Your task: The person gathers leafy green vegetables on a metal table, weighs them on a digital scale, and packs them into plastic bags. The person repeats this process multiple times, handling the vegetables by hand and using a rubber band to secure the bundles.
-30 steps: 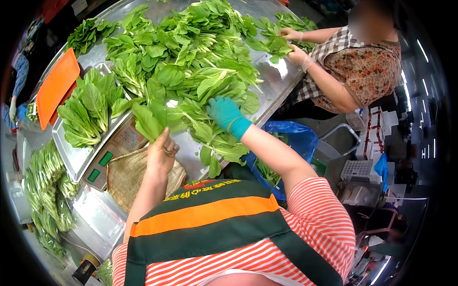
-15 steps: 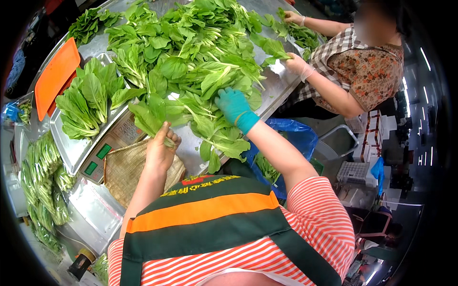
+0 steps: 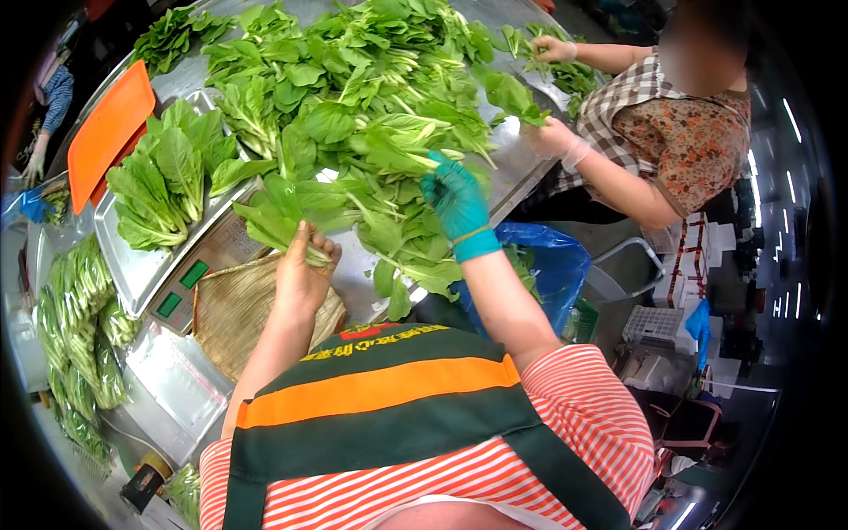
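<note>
My bare left hand (image 3: 305, 265) is closed round the stems of some leafy greens (image 3: 269, 219), their leaves pointing away from me beside the scale. In a teal glove, my right hand (image 3: 456, 203) pinches the pale stem end of a leafy green (image 3: 399, 150) at the near side of the heap. The big heap of leafy greens (image 3: 331, 124) spreads over the metal table (image 3: 353, 263). More loose leaves lie between my hands. To the left, a bunch of greens (image 3: 181, 172) rests on the metal tray of a weighing scale (image 3: 221, 238).
Orange baskets (image 3: 110, 132) stand behind the scale. A woven mat (image 3: 243, 309) lies near my left forearm, with bagged greens (image 3: 79, 327) and clear plastic bags (image 3: 177, 380) beyond it. A blue plastic bag (image 3: 552, 256) hangs at the right. A co-worker's gloved hands (image 3: 556, 141) handle greens opposite.
My right hand has lifted slightly and moved right, its fingers now closed on a stem end. My left hand keeps its greens, almost unmoved. The co-worker's near hand has shifted slightly.
</note>
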`<state>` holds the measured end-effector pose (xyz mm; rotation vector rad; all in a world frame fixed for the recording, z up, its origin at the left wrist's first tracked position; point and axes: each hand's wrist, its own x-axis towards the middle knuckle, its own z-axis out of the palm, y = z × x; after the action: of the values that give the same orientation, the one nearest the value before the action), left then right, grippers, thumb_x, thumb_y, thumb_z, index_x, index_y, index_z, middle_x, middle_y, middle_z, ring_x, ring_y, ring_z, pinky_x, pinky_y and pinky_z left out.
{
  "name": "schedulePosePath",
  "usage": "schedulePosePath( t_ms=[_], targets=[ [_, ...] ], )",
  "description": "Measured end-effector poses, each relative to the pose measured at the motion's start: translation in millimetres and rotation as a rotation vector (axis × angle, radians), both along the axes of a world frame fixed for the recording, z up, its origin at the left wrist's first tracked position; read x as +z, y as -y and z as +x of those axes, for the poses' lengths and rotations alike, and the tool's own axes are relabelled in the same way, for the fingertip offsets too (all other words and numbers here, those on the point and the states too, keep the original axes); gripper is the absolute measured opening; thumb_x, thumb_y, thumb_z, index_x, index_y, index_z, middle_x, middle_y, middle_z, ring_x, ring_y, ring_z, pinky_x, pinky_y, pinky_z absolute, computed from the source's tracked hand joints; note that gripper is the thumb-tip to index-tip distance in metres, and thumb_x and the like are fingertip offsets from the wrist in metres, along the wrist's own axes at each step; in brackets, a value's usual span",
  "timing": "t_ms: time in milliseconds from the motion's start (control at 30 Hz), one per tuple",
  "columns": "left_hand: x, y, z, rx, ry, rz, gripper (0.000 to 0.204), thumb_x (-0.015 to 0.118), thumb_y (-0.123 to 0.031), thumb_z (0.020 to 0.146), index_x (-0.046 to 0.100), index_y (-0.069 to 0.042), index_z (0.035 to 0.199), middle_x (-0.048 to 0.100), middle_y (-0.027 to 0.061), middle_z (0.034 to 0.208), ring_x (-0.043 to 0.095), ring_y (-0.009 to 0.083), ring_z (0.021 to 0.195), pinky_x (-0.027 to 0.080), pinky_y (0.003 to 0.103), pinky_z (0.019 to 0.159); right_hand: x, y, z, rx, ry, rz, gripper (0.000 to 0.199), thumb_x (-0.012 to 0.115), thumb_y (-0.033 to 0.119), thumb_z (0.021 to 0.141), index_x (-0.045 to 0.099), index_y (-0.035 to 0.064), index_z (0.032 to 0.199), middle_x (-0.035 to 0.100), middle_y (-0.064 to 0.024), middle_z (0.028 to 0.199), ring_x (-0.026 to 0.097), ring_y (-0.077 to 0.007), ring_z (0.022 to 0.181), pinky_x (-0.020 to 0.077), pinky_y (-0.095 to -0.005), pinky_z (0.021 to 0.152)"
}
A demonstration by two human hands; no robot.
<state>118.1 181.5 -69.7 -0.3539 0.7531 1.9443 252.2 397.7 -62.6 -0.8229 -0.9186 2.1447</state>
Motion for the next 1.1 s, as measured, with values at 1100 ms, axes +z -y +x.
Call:
schedulePosePath(
  t_ms=[1100],
  targets=[
    [12.9, -7.7, 8.0, -0.332, -0.762, -0.133, 0.021, 0.048, -0.004, 0.09, 0.05, 0.001, 0.11, 0.057, 0.0076, 0.098, 0.059, 0.0178, 0.085, 0.05, 0.036, 0.083, -26.8, -108.0, -49.9, 0.371, 1.337, 1.885, 0.025, 0.054, 0.006, 0.076, 0.063, 0.0133, 0.098, 0.061, -0.0119, 0.086, 0.059, -0.0322, 0.084, 0.0482, -0.0412, 0.07]
  ],
)
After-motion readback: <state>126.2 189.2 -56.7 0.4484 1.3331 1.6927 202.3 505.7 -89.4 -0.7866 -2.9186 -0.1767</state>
